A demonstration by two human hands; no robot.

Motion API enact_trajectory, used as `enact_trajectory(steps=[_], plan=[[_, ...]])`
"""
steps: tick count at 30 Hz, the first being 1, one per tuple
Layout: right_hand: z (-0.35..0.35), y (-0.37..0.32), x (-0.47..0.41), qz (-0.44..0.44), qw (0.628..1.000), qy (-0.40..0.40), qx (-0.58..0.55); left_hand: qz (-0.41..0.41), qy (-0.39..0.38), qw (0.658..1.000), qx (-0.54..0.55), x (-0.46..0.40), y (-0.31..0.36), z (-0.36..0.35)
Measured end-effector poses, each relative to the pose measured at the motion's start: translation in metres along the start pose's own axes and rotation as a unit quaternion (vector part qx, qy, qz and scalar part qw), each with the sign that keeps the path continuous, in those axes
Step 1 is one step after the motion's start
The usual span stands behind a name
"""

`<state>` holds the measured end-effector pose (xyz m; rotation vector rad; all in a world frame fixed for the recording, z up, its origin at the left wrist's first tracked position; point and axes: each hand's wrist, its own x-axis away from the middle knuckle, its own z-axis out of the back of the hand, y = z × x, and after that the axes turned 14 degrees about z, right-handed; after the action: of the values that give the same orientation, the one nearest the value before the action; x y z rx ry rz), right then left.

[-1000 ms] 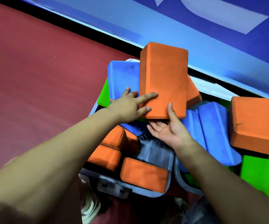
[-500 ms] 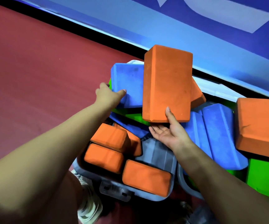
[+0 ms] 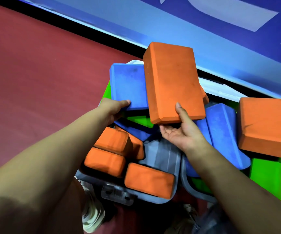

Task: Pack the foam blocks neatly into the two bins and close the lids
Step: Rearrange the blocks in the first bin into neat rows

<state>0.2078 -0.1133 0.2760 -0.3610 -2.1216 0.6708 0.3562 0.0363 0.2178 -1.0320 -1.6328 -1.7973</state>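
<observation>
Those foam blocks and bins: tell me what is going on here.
A person is packing foam blocks into two grey bins. The right hand holds a large orange block from below, thumb on its top face, above the pile. The left hand grips the near edge of a blue block lying on green and blue blocks. Three orange blocks sit in the near bin. Blocks stick out well above the rims, so no lid can close yet.

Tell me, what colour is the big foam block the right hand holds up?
Orange, seen in the head view.
</observation>
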Motion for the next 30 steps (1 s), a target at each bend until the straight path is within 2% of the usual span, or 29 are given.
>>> enact_trajectory(steps=[4, 7, 9, 11, 15, 18, 23, 27, 30], plan=[[0.010, -0.022, 0.009, 0.044, 0.998, 0.006, 0.049, 0.016, -0.017, 0.999, 0.023, -0.002, 0.000, -0.003], [0.021, -0.038, 0.014, 0.114, 0.989, -0.014, 0.094, 0.036, -0.028, 0.998, 0.048, -0.001, 0.002, -0.006], [0.030, -0.050, 0.014, 0.196, 0.962, -0.033, 0.188, 0.046, -0.036, 0.997, 0.052, 0.000, 0.003, -0.006], [0.040, -0.063, 0.012, 0.270, 0.919, -0.072, 0.280, 0.048, -0.041, 0.996, 0.055, -0.003, 0.004, -0.003], [0.057, -0.090, 0.008, 0.283, 0.872, -0.200, 0.346, 0.038, -0.035, 0.997, 0.062, -0.008, 0.005, 0.006], [0.063, -0.104, 0.009, 0.280, 0.813, -0.269, 0.435, 0.034, -0.030, 0.997, 0.057, -0.010, 0.004, 0.008], [0.062, -0.114, 0.016, 0.269, 0.712, -0.326, 0.561, 0.025, -0.040, 0.994, 0.103, -0.011, 0.010, 0.004], [0.055, -0.094, 0.017, 0.277, 0.579, -0.314, 0.699, 0.021, -0.037, 0.994, 0.100, -0.012, 0.010, 0.003], [0.054, -0.068, 0.007, 0.277, 0.488, -0.343, 0.753, 0.020, -0.041, 0.996, 0.073, -0.011, 0.009, 0.006]])
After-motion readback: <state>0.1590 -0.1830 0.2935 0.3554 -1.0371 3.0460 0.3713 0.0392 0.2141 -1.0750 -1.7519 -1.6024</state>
